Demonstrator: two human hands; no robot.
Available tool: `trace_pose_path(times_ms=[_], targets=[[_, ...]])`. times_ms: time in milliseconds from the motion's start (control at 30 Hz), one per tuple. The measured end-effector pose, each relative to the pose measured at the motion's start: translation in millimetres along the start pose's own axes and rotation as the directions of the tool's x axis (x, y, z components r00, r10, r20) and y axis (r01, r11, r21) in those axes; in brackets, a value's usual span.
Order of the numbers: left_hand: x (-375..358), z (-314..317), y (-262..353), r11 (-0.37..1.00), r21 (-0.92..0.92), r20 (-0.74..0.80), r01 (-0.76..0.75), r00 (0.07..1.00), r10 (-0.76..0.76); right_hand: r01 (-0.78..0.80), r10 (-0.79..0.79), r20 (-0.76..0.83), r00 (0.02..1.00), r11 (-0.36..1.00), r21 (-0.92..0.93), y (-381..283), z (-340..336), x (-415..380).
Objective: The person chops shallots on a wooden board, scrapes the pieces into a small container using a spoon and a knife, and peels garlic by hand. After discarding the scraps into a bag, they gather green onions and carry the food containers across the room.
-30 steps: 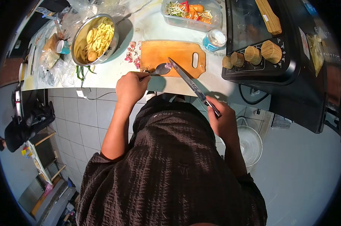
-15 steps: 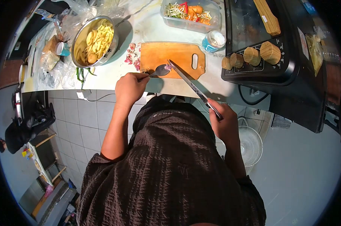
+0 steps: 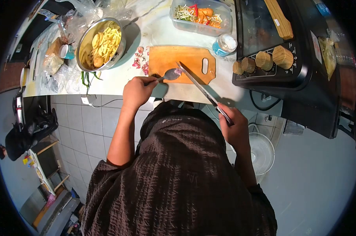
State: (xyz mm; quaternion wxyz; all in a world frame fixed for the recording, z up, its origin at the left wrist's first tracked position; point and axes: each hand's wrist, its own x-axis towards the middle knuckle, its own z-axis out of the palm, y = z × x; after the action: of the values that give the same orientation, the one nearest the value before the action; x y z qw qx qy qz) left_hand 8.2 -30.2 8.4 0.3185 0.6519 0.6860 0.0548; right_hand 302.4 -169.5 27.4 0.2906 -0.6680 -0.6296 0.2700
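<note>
A spoon [image 3: 170,74] is pinched by its handle in my left hand [image 3: 137,93], its bowl over the near part of the wooden cutting board [image 3: 178,56]. A small purplish piece [image 3: 178,72], like shallot or garlic, lies at the bowl's tip. My right hand [image 3: 234,121] grips the black handle of a knife [image 3: 202,89]. The blade slants up and left, its tip beside the purplish piece. Reddish peels [image 3: 138,59] are scattered on the counter left of the board.
A steel pot [image 3: 122,49] of cut yellow strips stands at the left, green chilies [image 3: 86,80] below it. Behind the board sits a plastic container [image 3: 229,26] of vegetables, with a small tub [image 3: 224,45] nearby. A black oven [image 3: 272,74] with wooden knobs is at the right.
The view has shifted slightly, moving the counter things a little right and down. Both hands keep hold of the spoon and knife, the blade still at the purplish piece.
</note>
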Motion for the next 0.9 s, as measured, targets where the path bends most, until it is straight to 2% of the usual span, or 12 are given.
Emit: trace_pose_path(times_ms=[167,233,367,500,567,600,667,800,900], targets=[[5.5,2.4,-8.5,0.996,-0.089,0.010,-0.025,1.000,0.026,0.030,-0.030,-0.005,1.000,1.000,-0.006,4.3,4.4,-1.1],[7.0,2.6,-9.3,0.983,-0.183,0.034,-0.012,0.999,0.019,0.011,-0.011,-0.007,1.000,1.000,0.006,2.0,3.8,-1.7],[7.7,1.8,-10.3,0.977,-0.214,0.036,-0.010,0.999,0.018,-0.049,0.049,-0.011,0.999,0.998,0.045,-0.7,3.3,-1.3],[7.5,-4.7,-5.4,0.969,-0.247,0.046,-0.017,0.998,0.029,-0.013,0.014,-0.020,1.000,1.000,0.009,-2.9,4.4,0.2],[9.7,-6.1,-5.7,0.969,-0.248,0.061,-0.003,0.998,0.018,-0.148,0.161,-0.108,0.981,0.981,0.124,-5.6,9.1,-1.3],[12.7,-4.2,-9.1,0.955,-0.297,0.072,-0.007,0.997,0.030,-0.147,0.161,-0.110,0.981,0.981,0.124,-3.3,9.2,-0.5],[16.1,-3.8,-11.3,0.939,-0.343,0.085,-0.013,0.995,0.045,-0.037,0.037,-0.096,0.995,0.999,0.002,3.4,7.0,-0.2],[23.1,-7.9,-12.8,0.887,-0.460,0.102,-0.038,0.990,0.095,-0.065,0.064,-0.081,0.995,0.998,-0.008,3.7,7.4,2.2],[25.7,-13.1,-10.7,0.840,-0.535,0.092,-0.092,0.982,0.167,-0.006,0.016,-0.130,0.991,0.997,0.074,3.4,9.3,5.4]])
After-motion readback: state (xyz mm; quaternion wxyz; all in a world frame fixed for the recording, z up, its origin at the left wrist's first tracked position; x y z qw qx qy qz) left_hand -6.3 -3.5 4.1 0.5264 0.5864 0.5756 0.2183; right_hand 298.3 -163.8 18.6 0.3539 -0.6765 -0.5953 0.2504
